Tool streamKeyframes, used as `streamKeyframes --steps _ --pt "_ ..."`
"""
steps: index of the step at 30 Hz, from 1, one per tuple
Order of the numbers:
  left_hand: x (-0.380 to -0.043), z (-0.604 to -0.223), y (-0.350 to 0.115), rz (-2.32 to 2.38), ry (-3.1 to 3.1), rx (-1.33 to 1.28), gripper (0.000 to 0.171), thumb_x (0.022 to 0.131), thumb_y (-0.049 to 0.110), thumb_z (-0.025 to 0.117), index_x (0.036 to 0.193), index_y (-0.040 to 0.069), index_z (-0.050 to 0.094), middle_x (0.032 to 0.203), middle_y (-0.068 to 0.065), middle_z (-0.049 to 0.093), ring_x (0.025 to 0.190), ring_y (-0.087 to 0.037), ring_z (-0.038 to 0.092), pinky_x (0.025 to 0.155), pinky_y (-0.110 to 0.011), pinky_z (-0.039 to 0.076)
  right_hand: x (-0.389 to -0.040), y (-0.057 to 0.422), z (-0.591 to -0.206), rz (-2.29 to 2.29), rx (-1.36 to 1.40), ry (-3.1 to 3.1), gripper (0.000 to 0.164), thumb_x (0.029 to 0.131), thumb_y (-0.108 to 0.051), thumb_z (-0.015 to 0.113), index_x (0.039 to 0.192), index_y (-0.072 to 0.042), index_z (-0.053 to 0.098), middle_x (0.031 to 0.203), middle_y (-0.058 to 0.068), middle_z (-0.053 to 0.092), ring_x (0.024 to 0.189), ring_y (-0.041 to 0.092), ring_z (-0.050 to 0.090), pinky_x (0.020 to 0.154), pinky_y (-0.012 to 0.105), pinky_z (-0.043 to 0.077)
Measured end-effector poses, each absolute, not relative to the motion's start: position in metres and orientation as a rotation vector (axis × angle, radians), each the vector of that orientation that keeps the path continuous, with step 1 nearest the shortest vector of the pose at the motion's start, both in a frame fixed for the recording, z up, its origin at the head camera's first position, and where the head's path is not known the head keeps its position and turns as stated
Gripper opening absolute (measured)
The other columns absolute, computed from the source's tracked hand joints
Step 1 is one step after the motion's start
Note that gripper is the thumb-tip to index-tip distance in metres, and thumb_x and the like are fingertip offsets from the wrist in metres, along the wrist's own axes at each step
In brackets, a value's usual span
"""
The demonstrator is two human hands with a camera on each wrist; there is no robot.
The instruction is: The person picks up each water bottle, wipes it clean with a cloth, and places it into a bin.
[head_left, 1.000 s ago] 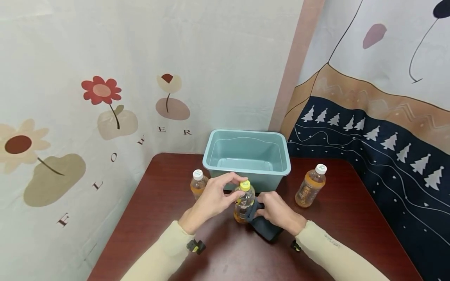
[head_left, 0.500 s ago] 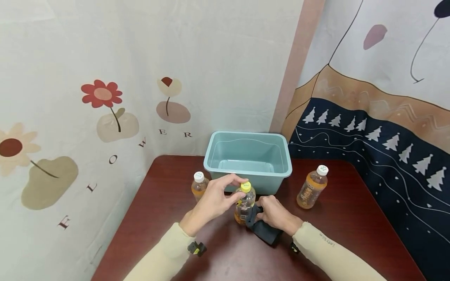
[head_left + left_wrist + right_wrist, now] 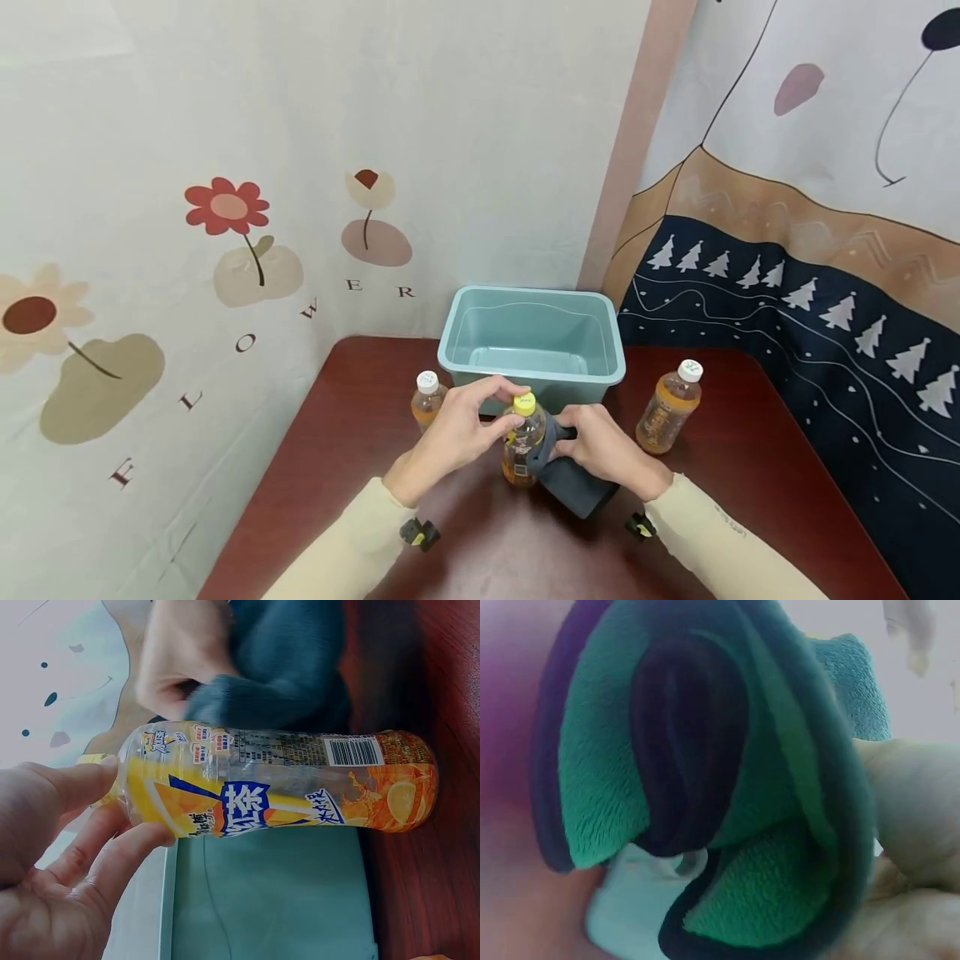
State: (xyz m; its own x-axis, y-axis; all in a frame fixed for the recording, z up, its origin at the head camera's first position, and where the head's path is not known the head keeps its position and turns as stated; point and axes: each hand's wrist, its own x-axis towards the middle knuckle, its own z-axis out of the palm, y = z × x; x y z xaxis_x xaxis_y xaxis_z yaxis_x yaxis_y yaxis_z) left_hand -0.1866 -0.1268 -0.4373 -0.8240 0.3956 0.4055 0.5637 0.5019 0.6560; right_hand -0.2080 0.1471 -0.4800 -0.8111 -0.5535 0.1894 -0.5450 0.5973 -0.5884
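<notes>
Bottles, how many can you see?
3: one yellow-capped bottle held by the left hand, one white-capped bottle partly behind that hand, another white-capped bottle right of the bin.

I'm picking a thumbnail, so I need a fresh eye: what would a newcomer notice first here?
Probably the yellow-capped bottle, upright at the centre, its top held by the left hand while the right hand grips a dark cloth at its side. Next, the pale blue tub just behind it. Then the red flower on the pale backdrop, up to the left.
</notes>
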Motion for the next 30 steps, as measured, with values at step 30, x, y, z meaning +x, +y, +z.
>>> streamKeyframes --steps 30 --pt "-0.189 -0.436 -0.127 -1.217 -2.584 -0.802 0.036 0.101 0.016 0.094 0.135 0.024 0.082 0.128 0.002 0.088 0.117 -0.026 0.084 0.089 -0.041 0.069 -0.195 0.142 -0.450 -1.071 -1.051 2.850 0.073 0.092 -0.021 0.100 0.158 -0.006 0.072 0.126 0.007 0.080 0.106 0.015 0.077 0.094 0.032 0.072"
